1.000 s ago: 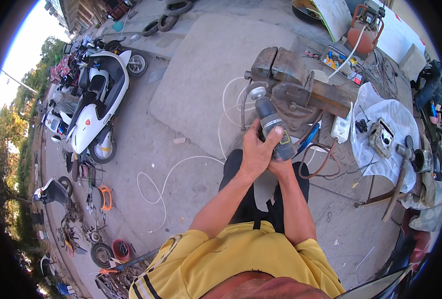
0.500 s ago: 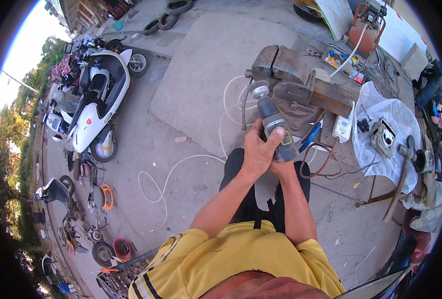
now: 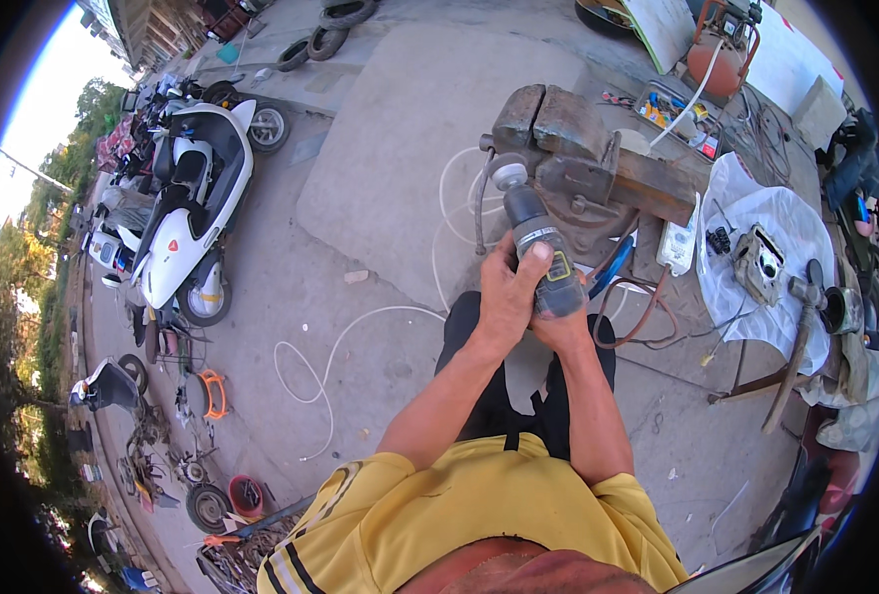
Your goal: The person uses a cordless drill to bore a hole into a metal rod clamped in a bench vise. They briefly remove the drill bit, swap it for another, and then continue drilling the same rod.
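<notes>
A dark grey cordless drill (image 3: 555,269) is held in front of my knees, its nose pointing away from me and slightly left. At its tip is a pale round attachment (image 3: 509,172), close beside the bench vise (image 3: 568,124) but apart from its jaws as far as I can see. My left hand (image 3: 504,302) wraps the drill's left side, thumb lying on top of the body. My right hand (image 3: 565,334) grips it from underneath at the rear; the drill hides most of those fingers. A rusty, heavy metal bar (image 3: 654,185) extends from the vise toward the right.
Right of the vise, a white plastic sheet (image 3: 731,213) carries a metal engine part (image 3: 759,264) and a hammer (image 3: 798,327). A white power strip (image 3: 679,243) and cables lie nearer. A thin pale hose (image 3: 327,381) loops on the floor. White scooters (image 3: 177,233) stand left; an air compressor (image 3: 722,59) stands behind.
The drill has shifted very slightly left and its tip turned a little, both hands keeping their grip. The whole view has moved slightly.
</notes>
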Demonstrator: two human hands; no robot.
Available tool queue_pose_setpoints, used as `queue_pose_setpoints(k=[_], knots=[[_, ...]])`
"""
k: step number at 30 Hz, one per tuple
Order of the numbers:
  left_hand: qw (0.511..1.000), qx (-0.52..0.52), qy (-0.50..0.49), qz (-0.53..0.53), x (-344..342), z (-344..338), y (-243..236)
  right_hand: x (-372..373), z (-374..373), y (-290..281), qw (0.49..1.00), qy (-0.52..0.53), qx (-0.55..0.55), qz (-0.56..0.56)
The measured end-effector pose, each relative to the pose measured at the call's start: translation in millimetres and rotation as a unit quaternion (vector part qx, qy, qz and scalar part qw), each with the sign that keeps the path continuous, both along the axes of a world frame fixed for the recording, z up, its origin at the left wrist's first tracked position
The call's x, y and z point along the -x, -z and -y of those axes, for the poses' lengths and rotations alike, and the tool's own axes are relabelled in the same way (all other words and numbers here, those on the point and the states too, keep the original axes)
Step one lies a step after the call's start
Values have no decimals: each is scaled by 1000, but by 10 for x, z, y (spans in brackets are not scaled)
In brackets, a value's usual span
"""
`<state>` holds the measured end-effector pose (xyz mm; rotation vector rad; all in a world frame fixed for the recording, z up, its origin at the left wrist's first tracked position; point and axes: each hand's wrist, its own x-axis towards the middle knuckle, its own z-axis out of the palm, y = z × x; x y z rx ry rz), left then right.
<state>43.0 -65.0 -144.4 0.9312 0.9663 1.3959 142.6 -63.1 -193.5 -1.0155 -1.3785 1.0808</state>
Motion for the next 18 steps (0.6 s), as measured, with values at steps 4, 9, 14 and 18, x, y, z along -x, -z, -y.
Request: queue_pose_setpoints(k=[4, 9, 14, 18], knots=[[999, -7, -5, 34, 2, -8, 24, -26, -7, -43, 999, -6, 8, 31], [999, 0, 4, 37, -1, 6, -23, -34, 14, -191, 998, 10, 24, 61], [998, -6, 7, 64, -1, 21, -88, -22, 30, -375, 996, 24, 0, 91], [997, -3, 14, 80, 2, 6, -64, -17, 40, -419, 994, 30, -40, 100]])
